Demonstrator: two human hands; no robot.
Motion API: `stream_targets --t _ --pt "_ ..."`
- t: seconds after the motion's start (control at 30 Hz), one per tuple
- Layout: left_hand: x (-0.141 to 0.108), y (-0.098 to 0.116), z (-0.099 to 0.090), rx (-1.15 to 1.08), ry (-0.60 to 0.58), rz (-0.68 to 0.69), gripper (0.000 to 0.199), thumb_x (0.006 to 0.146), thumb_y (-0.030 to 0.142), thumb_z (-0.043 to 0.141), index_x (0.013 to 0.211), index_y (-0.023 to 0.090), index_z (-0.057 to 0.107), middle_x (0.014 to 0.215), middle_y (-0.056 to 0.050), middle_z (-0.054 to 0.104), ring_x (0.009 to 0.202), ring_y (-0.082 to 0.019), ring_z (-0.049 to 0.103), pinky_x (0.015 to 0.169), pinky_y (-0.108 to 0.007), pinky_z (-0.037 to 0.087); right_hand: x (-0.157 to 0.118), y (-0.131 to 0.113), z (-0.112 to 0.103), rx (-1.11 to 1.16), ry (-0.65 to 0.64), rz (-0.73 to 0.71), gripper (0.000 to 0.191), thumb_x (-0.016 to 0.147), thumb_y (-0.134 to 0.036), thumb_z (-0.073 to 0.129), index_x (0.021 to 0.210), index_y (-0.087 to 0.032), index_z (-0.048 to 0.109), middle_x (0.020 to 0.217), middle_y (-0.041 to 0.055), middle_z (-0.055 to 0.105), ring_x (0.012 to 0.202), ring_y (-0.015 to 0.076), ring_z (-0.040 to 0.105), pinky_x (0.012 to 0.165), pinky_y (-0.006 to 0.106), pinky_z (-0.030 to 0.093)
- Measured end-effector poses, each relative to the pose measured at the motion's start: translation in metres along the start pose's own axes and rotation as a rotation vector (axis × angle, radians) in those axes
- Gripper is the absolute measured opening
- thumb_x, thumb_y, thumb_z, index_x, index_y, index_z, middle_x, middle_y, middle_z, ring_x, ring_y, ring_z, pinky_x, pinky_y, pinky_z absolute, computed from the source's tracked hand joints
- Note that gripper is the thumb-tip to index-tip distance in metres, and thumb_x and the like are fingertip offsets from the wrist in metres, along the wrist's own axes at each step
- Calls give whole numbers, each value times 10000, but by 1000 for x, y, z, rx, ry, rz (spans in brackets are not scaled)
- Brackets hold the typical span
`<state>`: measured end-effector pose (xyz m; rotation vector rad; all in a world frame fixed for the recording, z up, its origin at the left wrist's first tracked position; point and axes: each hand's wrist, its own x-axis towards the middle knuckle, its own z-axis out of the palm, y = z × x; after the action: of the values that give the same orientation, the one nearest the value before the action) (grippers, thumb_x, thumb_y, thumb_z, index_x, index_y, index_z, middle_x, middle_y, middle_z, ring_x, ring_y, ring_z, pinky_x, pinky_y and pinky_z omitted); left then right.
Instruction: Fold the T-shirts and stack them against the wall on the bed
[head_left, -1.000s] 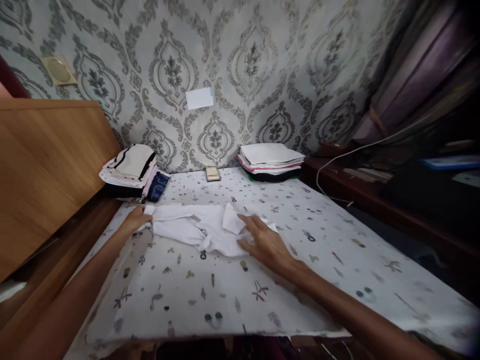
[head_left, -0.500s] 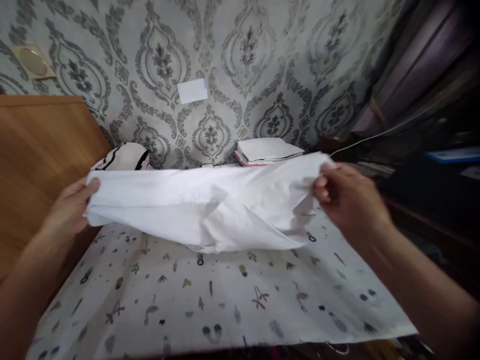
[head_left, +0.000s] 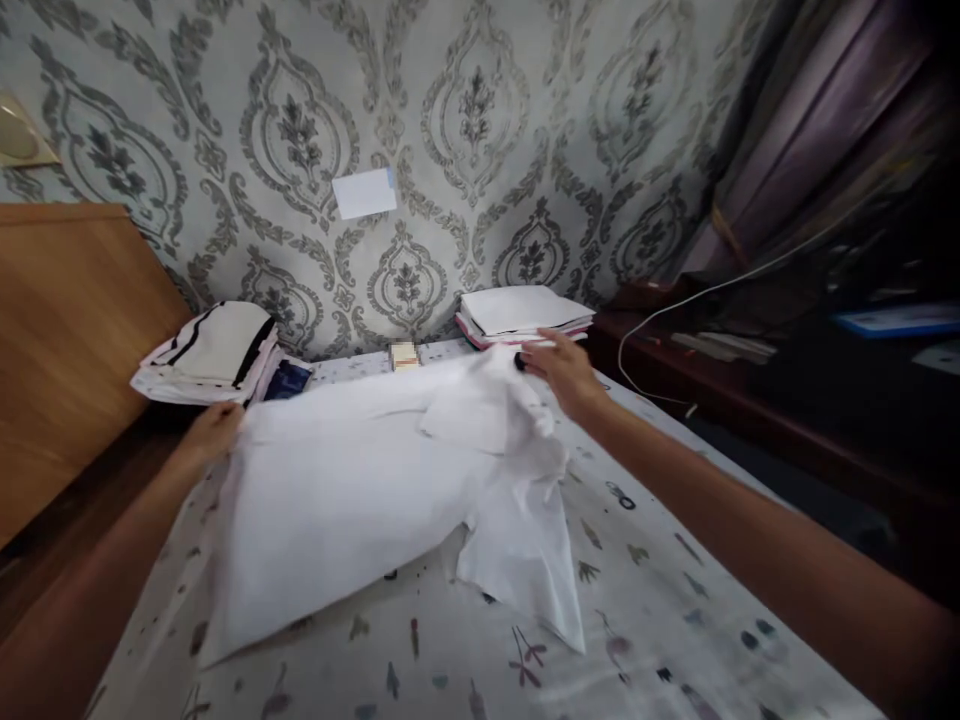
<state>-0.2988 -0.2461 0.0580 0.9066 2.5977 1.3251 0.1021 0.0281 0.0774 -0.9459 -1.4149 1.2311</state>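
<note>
A white shirt (head_left: pixel 352 490) is spread between my two hands, its lower part lying over the patterned cloth (head_left: pixel 442 660). One short sleeve hangs toward me on the right, with creases around it. My left hand (head_left: pixel 214 432) is closed on the garment's upper left corner. At the bunched upper right end, my right hand (head_left: pixel 566 375) grips the fabric. A small dark spot shows by its fingertips, too blurred to name.
Folded clothes (head_left: pixel 214 350) are stacked at the back left, beside a wooden cabinet (head_left: pixel 67 340). A pile with a white top (head_left: pixel 521 308) stands by the wall. A small yellowish item (head_left: pixel 405 355) lies between them. A white cable (head_left: pixel 622 350) runs along the right.
The shirt has come down from a folded, stretched strip and opened out over the cloth, its sleeve now dropping. Both hands have moved inward, the right one farther away. The view has shifted slightly.
</note>
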Motion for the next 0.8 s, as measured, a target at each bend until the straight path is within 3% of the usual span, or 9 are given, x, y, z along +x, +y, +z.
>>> stream_targets --t 0.1,0.17,0.23,0.3,0.37,0.43,0.5,0.63,0.8 --pt "-9 -20 17 62 -40 -65 327 694 407 601 929 180 580 765 -25 628 765 -239 647 641 -319 522 -33 29 -11 -173 -137 -57 110 795 -240 680 889 -222 625 920 41 678 899 209 636 892 382 506" --pt "-22 -27 17 156 -70 8 376 682 430 599 969 188 577 891 -69 648 871 -277 651 749 -373 532 -69 37 -29 -312 -273 -117 118 791 -322 721 826 -225 664 929 60 683 897 239 630 882 404 515" --pt "-40 -27 12 280 -99 177 396 716 462 581 1006 192 579 1031 -122 650 1009 -319 621 845 -410 511 -107 39 -49 -610 -576 -311 208 871 -414 654 987 -244 681 1079 86 676 983 260 638 888 426 532" --pt "-64 -20 9 343 -210 334 394 795 515 540 1047 215 588 1109 -127 650 1055 -321 600 836 -391 506 -141 41 -64 -787 -780 -405 410 828 -476 718 1165 -248 662 1227 120 649 1085 295 630 904 440 546" --pt "-90 -11 9 346 -434 428 368 861 541 517 1070 252 605 1125 -94 659 1034 -290 605 815 -346 503 -164 45 -70 -864 -865 -479 505 802 -442 761 1247 -241 634 1262 133 645 1145 311 613 937 452 543" --pt "-115 -3 13 373 -668 497 345 853 525 579 1084 275 631 1137 -73 664 1031 -275 608 832 -321 496 -177 51 -70 -863 -853 -547 288 890 -298 659 1171 -233 658 1199 121 678 1124 284 624 940 444 541" --pt "-132 -2 18 451 -784 558 351 814 473 644 1111 285 651 1165 -71 658 1051 -281 609 851 -324 491 -181 57 -66 -820 -797 -578 215 949 -159 487 1039 -229 669 1129 108 704 1073 253 641 911 431 546" --pt "-137 -23 25 579 -777 630 281 836 283 536 1079 283 677 1163 -79 673 1050 -273 635 853 -350 508 -174 58 -58 -653 -672 -408 229 1004 -268 395 1003 -235 623 1001 85 708 902 217 665 786 376 566" --pt "-122 -47 11 608 -736 599 485 837 209 466 1267 308 667 1366 -87 643 1259 -301 593 1030 -418 472 -159 31 -63 -467 -362 -136 337 988 -527 447 866 -233 557 742 8 589 661 157 560 595 258 488"
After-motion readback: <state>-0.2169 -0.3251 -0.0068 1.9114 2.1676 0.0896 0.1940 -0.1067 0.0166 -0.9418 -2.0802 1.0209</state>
